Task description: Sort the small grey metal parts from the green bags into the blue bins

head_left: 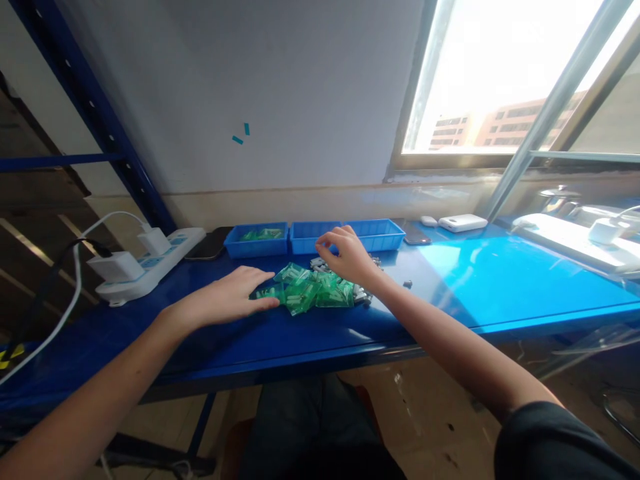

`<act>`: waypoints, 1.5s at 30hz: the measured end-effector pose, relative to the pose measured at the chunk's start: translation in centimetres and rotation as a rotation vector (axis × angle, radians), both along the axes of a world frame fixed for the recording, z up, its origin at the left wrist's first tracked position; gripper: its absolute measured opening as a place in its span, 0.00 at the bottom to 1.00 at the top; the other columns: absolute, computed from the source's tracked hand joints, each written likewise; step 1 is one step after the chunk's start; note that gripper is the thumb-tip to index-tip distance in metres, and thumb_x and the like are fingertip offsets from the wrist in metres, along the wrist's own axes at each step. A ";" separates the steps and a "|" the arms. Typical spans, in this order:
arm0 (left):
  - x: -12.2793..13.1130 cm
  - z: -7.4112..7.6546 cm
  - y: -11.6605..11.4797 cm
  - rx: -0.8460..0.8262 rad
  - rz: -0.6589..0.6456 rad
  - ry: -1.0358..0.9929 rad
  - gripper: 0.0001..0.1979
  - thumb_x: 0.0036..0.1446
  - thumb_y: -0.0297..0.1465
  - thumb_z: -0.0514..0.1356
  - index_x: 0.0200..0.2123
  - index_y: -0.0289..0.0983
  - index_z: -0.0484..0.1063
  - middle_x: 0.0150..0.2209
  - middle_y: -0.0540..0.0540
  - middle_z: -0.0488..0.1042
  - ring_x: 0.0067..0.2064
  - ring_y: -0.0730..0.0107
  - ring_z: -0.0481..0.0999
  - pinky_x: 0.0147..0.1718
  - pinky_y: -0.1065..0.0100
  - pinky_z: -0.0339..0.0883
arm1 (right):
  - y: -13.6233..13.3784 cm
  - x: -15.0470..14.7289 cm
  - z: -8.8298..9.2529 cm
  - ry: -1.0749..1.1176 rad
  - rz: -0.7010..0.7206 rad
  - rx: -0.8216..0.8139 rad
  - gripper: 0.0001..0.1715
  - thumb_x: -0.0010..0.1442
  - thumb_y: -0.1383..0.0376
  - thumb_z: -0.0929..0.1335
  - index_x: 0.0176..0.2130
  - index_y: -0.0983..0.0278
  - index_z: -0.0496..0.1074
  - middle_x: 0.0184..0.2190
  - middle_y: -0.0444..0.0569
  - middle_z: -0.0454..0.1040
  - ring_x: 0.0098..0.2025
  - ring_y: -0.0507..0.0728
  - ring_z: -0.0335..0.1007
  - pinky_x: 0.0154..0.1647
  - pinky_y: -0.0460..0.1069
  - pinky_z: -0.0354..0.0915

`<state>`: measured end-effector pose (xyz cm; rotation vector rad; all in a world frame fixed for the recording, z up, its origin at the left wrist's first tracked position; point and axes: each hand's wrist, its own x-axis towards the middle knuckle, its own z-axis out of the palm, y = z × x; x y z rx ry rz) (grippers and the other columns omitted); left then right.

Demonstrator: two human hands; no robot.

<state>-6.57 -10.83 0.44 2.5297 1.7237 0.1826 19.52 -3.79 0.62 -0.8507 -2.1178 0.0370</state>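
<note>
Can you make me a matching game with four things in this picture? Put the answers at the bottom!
Things:
1. pile of small bags
2. power strip on the left
3. two little blue strips
4. right hand

Clues:
A. on the wall
B. has bent fingers
C. green, heaped on the table
D. white, with plugs in it

Right pairs: 1-C, 2-D, 3-A, 4-B
</note>
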 end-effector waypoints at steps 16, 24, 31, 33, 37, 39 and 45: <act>2.7 0.9 6.1 -0.028 0.184 -0.217 0.20 0.43 0.50 0.61 0.31 0.39 0.78 0.30 0.44 0.79 0.33 0.59 0.76 0.29 0.69 0.64 | -0.6 -0.8 -0.3 -0.170 0.125 -0.072 0.09 0.61 0.64 0.67 0.37 0.65 0.76 0.29 0.48 0.75 0.37 0.56 0.64 0.44 0.50 0.57; 2.1 -0.6 7.8 -0.038 0.138 -0.485 0.17 0.46 0.46 0.59 0.25 0.38 0.74 0.24 0.46 0.76 0.26 0.65 0.73 0.24 0.69 0.61 | -0.2 -0.8 -0.5 -0.185 0.116 -0.094 0.09 0.61 0.65 0.67 0.38 0.65 0.76 0.29 0.48 0.75 0.36 0.55 0.65 0.44 0.50 0.57; 1.5 -0.9 6.7 0.094 0.198 -0.297 0.17 0.48 0.48 0.58 0.29 0.41 0.76 0.31 0.44 0.79 0.33 0.60 0.76 0.28 0.68 0.62 | -1.0 -1.5 -0.3 -0.203 0.165 -0.098 0.07 0.60 0.67 0.67 0.38 0.66 0.76 0.29 0.48 0.74 0.34 0.54 0.65 0.45 0.50 0.57; 2.3 -1.0 6.3 0.023 0.186 -0.250 0.14 0.49 0.45 0.58 0.27 0.42 0.75 0.29 0.46 0.79 0.30 0.61 0.75 0.27 0.68 0.61 | -1.1 -1.4 -0.2 -0.187 0.164 -0.093 0.07 0.60 0.67 0.67 0.37 0.66 0.76 0.29 0.48 0.75 0.34 0.54 0.65 0.45 0.50 0.58; 3.0 -1.2 6.1 0.032 0.198 -0.246 0.09 0.50 0.39 0.57 0.24 0.41 0.72 0.25 0.46 0.76 0.27 0.62 0.73 0.26 0.67 0.58 | -1.0 -1.1 -0.3 -0.158 0.153 -0.088 0.07 0.60 0.66 0.67 0.37 0.65 0.76 0.29 0.47 0.75 0.34 0.54 0.66 0.45 0.50 0.57; 3.0 -1.1 6.0 0.137 0.225 -0.292 0.10 0.53 0.39 0.56 0.27 0.40 0.72 0.27 0.46 0.75 0.28 0.62 0.73 0.27 0.67 0.58 | -1.0 -1.2 -0.3 -0.132 0.166 -0.100 0.07 0.60 0.66 0.67 0.35 0.65 0.76 0.28 0.47 0.75 0.34 0.54 0.66 0.45 0.50 0.57; 5.2 0.0 4.3 0.665 -0.052 -0.292 0.12 0.64 0.34 0.48 0.35 0.37 0.68 0.34 0.42 0.72 0.38 0.61 0.69 0.39 0.63 0.62 | -0.7 -1.8 -0.4 0.245 0.191 -0.536 0.30 0.63 0.48 0.59 0.24 0.66 0.72 0.22 0.46 0.71 0.27 0.52 0.64 0.31 0.47 0.58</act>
